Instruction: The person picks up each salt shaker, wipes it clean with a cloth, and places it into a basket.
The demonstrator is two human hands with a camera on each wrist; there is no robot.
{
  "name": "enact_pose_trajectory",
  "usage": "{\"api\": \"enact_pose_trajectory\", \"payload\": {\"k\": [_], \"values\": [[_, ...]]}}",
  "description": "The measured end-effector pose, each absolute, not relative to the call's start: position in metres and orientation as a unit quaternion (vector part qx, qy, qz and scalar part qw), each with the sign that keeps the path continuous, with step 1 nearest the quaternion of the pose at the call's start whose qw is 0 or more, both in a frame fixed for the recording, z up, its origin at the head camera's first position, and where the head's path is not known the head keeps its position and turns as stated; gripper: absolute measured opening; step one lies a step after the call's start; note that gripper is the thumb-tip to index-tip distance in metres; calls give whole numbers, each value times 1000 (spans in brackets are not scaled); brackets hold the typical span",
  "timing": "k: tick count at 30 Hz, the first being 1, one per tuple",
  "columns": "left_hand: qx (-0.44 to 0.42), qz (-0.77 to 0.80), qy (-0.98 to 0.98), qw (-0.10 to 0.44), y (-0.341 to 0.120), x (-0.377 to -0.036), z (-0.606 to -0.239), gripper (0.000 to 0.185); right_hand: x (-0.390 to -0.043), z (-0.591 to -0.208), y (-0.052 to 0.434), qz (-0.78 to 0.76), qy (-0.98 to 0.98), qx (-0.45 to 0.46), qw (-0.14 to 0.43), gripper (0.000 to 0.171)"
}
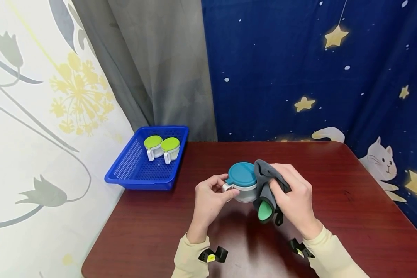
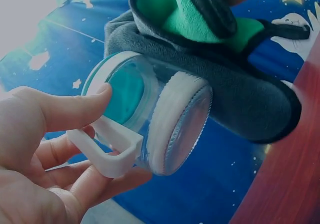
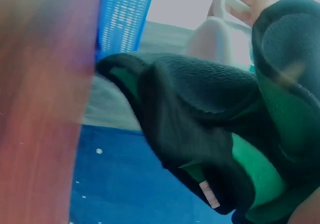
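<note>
The clear round jar with a flat teal lid and a white handle [image 1: 242, 181] is up in front of me, over the glossy reddish-brown wooden table [image 1: 340, 200]. My left hand [image 1: 212, 197] grips it by the handle side, the thumb pressed near the rim below the lid. My right hand [image 1: 294, 197] pinches a folded plush cloth, dark grey outside and bright green inside [image 1: 263, 177], which lies against the jar's right side; a black loop hangs from its lower edge. Both my cuffs are cream sleeves [image 1: 191, 256]. Off to the left, on the table's far corner, sits a blue perforated plastic basket [image 1: 146, 185] holding two clear jars with lime-green lids and white handles [image 1: 170, 145], side by side. Behind the table hang a plain grey curtain [image 1: 173, 69] and a navy curtain printed with yellow stars and a white cat [image 1: 271, 69].
</note>
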State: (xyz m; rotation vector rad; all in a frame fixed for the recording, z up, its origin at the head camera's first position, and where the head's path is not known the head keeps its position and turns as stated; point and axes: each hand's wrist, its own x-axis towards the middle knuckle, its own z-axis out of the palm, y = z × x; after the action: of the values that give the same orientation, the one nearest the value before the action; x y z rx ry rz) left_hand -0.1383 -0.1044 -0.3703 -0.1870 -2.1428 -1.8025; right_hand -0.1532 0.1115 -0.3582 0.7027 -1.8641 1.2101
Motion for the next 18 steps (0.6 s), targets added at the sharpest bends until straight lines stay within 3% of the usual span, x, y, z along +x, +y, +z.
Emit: {"api": "enact_pose_trajectory", "payload": {"k": [18], "values": [[-46,-664,-726,175,-114,-148,-385,25,-179,-401,126,383,-760,329,410,38]]}}
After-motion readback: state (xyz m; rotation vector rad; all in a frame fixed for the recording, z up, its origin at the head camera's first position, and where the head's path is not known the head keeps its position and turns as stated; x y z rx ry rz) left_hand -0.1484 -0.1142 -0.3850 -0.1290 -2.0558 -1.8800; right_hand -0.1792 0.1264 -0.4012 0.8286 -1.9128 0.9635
